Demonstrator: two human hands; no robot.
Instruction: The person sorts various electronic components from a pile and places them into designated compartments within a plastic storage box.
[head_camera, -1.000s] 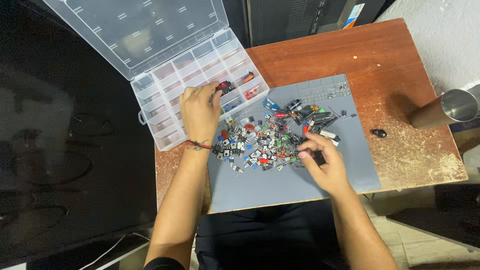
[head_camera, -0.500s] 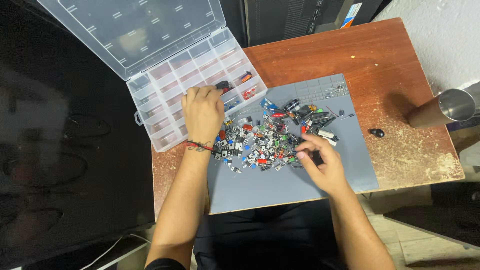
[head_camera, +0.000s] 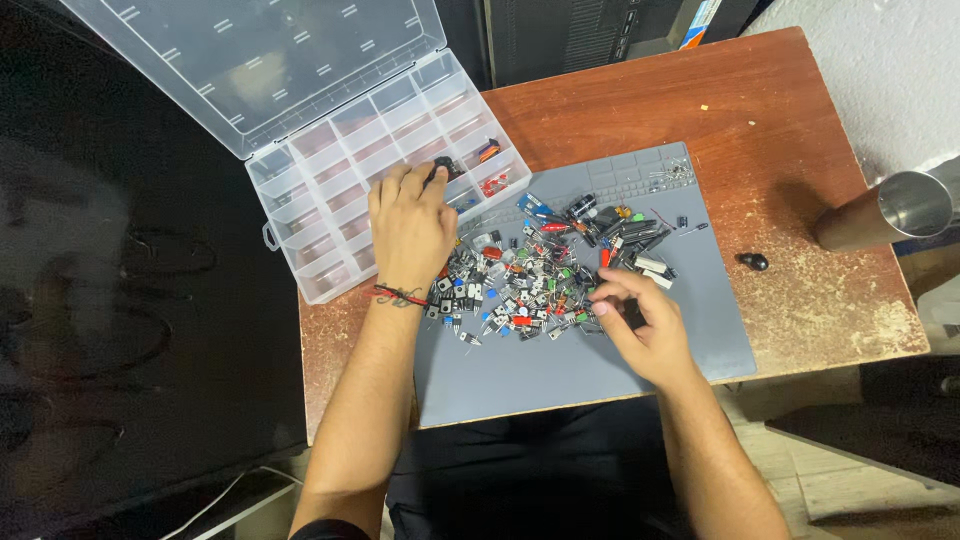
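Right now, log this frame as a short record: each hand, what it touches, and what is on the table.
left hand: reaches over the clear compartment box, fingertips on a small dark part at one of its cells
right hand: at the right edge of the pile of small electronic parts, fingers pinching among them; what it holds cannot be told
surface: grey mat on a brown wooden table
box lid: open, folded back
other: metal cup at the table's right edge; small black object beside the mat

Your clearance: bare grey mat (head_camera: 560, 385) at six o'clock; open wooden table (head_camera: 640, 95) at twelve. Obstacles: component pile (head_camera: 545, 270) centre, organiser box (head_camera: 330, 215) ten o'clock, metal cup (head_camera: 885, 210) three o'clock.
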